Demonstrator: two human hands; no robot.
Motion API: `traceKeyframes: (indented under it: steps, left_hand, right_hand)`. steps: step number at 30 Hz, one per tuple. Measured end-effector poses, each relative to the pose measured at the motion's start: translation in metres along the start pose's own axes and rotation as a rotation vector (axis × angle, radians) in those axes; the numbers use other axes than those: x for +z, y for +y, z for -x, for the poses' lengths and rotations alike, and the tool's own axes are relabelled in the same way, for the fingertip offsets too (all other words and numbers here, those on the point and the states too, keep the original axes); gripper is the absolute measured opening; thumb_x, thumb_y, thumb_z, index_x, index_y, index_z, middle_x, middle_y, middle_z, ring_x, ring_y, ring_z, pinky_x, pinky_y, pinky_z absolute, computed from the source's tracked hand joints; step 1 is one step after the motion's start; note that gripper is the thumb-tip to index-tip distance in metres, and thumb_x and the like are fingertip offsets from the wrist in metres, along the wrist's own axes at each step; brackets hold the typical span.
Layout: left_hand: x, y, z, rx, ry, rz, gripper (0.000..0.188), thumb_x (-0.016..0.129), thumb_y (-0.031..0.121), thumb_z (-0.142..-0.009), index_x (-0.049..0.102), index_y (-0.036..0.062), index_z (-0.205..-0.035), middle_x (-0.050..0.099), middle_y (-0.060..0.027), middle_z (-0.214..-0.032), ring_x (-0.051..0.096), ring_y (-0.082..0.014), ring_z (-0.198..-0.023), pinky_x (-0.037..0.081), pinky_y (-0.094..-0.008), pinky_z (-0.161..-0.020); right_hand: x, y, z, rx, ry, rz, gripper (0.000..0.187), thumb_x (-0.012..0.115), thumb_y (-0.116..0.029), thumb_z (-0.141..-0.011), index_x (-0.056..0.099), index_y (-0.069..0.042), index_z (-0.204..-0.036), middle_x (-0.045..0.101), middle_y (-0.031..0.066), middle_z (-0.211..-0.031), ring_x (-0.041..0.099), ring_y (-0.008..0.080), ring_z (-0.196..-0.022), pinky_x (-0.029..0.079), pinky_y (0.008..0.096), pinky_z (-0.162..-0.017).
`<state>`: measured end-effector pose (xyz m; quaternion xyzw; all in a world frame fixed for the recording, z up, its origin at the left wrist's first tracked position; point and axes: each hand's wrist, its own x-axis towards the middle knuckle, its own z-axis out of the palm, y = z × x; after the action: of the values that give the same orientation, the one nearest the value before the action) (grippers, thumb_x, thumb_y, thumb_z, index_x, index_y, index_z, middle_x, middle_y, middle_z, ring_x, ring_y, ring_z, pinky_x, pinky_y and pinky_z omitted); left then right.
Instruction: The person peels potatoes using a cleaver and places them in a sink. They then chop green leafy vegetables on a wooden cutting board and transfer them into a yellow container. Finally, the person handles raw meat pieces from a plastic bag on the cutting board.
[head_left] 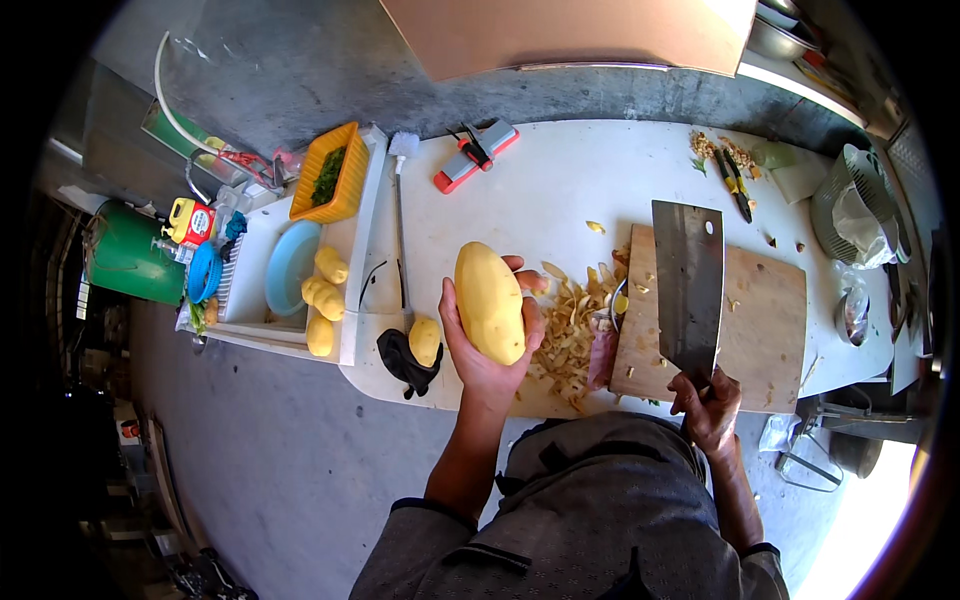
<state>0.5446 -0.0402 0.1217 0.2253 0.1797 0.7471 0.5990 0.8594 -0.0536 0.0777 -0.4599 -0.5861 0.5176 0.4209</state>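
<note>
A large peeled potato (pixel 490 303) rests in my left hand (pixel 478 357), whose fingers curl round its sides above the table's front edge. My right hand (pixel 710 408) grips the handle of a broad cleaver (pixel 688 285); the blade points away from me over the wooden cutting board (pixel 765 320). The handle is mostly hidden by my fingers. Between my hands lies a heap of potato peelings (pixel 568 330), partly against the board's left edge. Left of my left hand, another peeled potato (pixel 425 342) sits by a black cloth (pixel 402 360).
Several peeled potatoes (pixel 326 300) lie along the sink's rim, beside a blue basin (pixel 292 268) and an orange basket (pixel 330 172) of greens. A sharpening stone (pixel 477 157) stands at the table's back. Yellow-black pliers (pixel 734 186) and a grey-green basket (pixel 855 205) are at right.
</note>
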Motion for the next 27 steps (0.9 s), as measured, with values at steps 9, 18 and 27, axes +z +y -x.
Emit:
traceKeyframes:
  steps: [9, 18, 27]
  left_hand:
    - [0.015, -0.039, 0.007, 0.010, 0.006, 0.086, 0.083, 0.042, 0.074, -0.099, 0.057, -0.0002, -0.132, 0.062, -0.0116, -0.102, 0.055, -0.0199, -0.074, 0.043, -0.0303, -0.059]
    - [0.008, -0.069, 0.006, 0.111, -0.041, -0.068, 0.078, 0.073, 0.046, -0.093, 0.047, -0.0035, -0.146, 0.062, -0.0135, -0.120, 0.058, -0.0268, -0.104, 0.053, -0.0434, -0.091]
    - [0.046, -0.070, 0.005, 0.099, -0.183, -0.099, 0.070, 0.077, 0.017, -0.084, 0.044, 0.0033, -0.144, 0.054, -0.0150, -0.123, 0.055, -0.0318, -0.114, 0.047, -0.0523, -0.105]
  right_hand:
    - [-0.036, 0.001, 0.013, -0.003, -0.051, 0.066, 0.008, 0.070, -0.001, -0.096, 0.065, 0.003, -0.093, 0.069, 0.0071, -0.076, 0.062, 0.0097, -0.056, 0.049, 0.0244, -0.050]
    - [-0.045, -0.050, 0.002, -0.186, -0.147, -0.176, 0.010, 0.066, 0.002, -0.097, 0.065, 0.000, -0.106, 0.071, 0.0108, -0.079, 0.065, 0.0120, -0.058, 0.049, 0.0256, -0.049]
    - [-0.064, -0.052, -0.011, -0.218, -0.116, -0.156, 0.019, 0.065, 0.002, -0.097, 0.064, 0.000, -0.116, 0.071, 0.0121, -0.080, 0.066, 0.0139, -0.058, 0.052, 0.0261, -0.051]
